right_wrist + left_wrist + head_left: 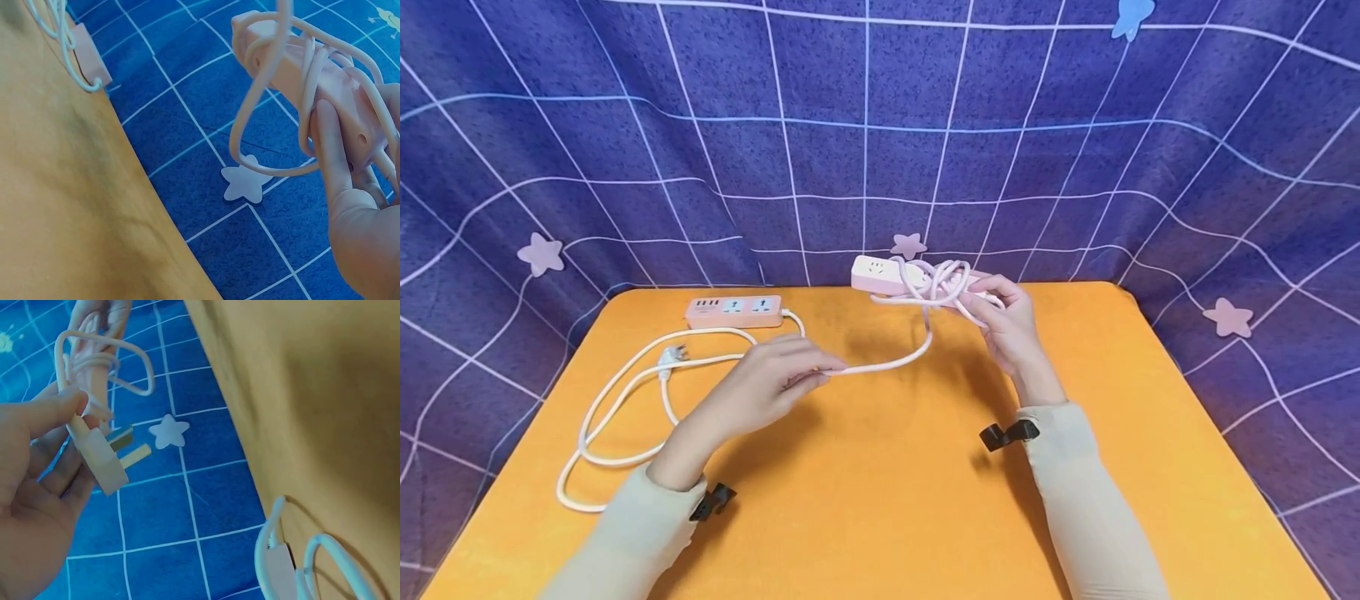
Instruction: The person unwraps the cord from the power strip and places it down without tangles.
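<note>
My right hand [1011,329] grips one end of a pink and white power strip [880,275], held above the back of the table. Loops of its white cord [951,279] are wound about the strip, as the right wrist view also shows, where fingers [331,144] lie along its pink underside. My left hand [771,379] pinches the free end of that cord just behind the plug [103,459], whose flat prongs point away from the palm. A slack stretch of cord hangs between both hands. In the head view the left hand hides the plug.
A second pink power strip [733,312] lies at the table's back left. Its white cord [587,433] spreads in loops across the left side, with its plug [672,357] beside them. Behind the orange table [880,500] hangs a blue gridded cloth [820,150] with stars.
</note>
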`<state>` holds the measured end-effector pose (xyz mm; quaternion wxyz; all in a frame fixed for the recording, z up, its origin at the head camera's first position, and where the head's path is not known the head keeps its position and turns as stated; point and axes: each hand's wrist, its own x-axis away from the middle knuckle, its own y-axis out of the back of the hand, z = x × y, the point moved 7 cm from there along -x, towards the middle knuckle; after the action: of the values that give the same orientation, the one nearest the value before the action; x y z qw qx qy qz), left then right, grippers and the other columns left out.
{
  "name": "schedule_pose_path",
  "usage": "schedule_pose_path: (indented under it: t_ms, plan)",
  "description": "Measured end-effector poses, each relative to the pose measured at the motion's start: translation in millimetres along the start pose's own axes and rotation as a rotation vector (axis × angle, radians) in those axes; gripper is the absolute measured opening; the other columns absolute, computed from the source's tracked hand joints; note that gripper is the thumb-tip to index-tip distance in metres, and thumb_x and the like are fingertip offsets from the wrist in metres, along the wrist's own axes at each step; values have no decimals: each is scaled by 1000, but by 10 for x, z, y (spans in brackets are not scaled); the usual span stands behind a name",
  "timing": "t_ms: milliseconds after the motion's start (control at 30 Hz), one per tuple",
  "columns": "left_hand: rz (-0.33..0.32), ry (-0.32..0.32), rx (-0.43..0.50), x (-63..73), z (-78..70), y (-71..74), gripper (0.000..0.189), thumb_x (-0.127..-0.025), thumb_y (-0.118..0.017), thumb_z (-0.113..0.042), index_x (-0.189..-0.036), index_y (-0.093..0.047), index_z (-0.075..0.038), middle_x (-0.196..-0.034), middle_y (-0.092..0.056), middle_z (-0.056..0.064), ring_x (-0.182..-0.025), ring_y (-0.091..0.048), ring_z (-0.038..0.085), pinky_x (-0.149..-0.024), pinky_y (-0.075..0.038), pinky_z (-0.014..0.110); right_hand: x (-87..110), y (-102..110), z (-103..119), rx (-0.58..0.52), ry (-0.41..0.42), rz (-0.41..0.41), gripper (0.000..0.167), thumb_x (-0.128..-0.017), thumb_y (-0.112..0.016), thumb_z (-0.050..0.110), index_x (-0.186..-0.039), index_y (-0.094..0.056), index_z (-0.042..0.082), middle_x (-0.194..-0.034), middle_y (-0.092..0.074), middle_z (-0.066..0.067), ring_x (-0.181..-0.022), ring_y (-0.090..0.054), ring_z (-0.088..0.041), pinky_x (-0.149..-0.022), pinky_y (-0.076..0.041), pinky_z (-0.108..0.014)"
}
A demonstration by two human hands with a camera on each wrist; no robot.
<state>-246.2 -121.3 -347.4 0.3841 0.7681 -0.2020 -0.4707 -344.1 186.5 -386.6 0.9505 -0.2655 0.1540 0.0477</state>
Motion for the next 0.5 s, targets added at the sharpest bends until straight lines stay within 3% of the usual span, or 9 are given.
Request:
schedule_pose_path:
  t_ms: [133,367,500]
  plan:
    - [100,-13,0,82,0,-111,30,-93,-78,-1,-118,-78,-17,-100,-73,-7,-79,-57,4,-67,-49,24,-1,11,10,-3,4,-3,37,-89,-57,-24,-89,-76,8,-122,-67,-11,-102,-74,-18,-85,-64,-37]
    - [263,35,36,246,30,-359,27,-93,-81,-3,-114,-77,-19,-101,-73,-8,-85,-63,4,-73,-55,26,-4,20,14,-10,4,-5,34,-89,-59,-24,-90,-75,6,-126,-64,-16,-104,-73,-19,-85,-64,-38]
    - [348,71,29,319,55,-513,21,-94,-80,-4,-108,-76,-19,-96,-69,-9,-83,-63,6,-73,-56,26,0,27,0,3,-4,-11,35,-89,-59,-24,-90,-76,7,-123,-68,-10,-104,-73,-19,-85,-64,-36]
